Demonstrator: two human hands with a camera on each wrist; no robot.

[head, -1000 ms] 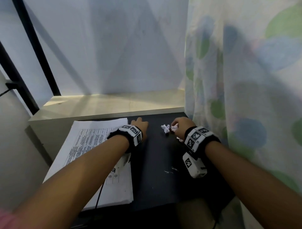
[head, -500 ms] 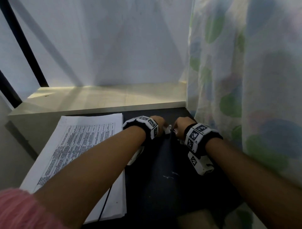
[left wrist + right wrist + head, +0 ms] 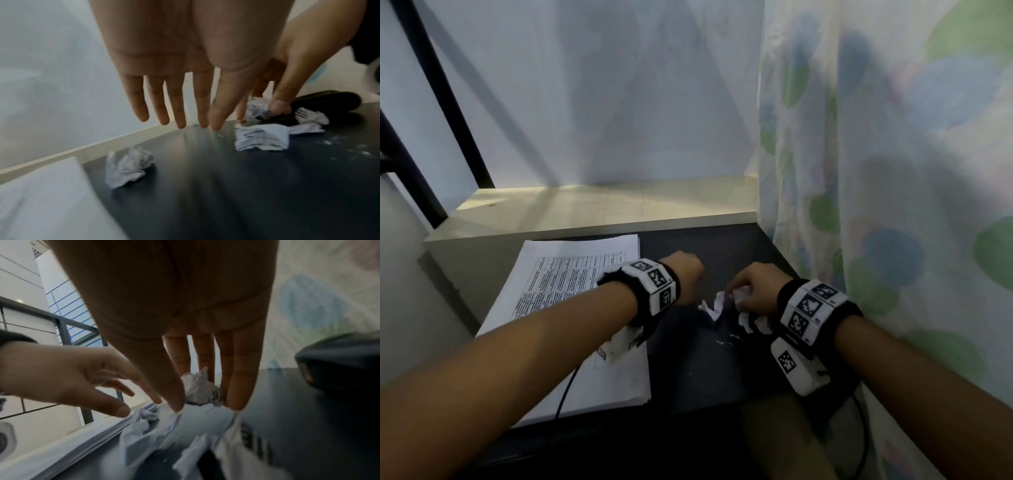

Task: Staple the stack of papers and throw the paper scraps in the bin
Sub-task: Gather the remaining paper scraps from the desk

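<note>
Head view shows the thick white stack of printed papers near left on the black tabletop; it looks heavy and floppy, best lifted by an edge. Farther right, the right hand pinches one light, soft crumpled white paper scrap, others lying loose, while the left hand hovers with fingers straight, holding nothing.

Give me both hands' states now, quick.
Left hand: open, fingers straight above the black desk, holding nothing.
Right hand: pinching a crumpled paper scrap.
</note>
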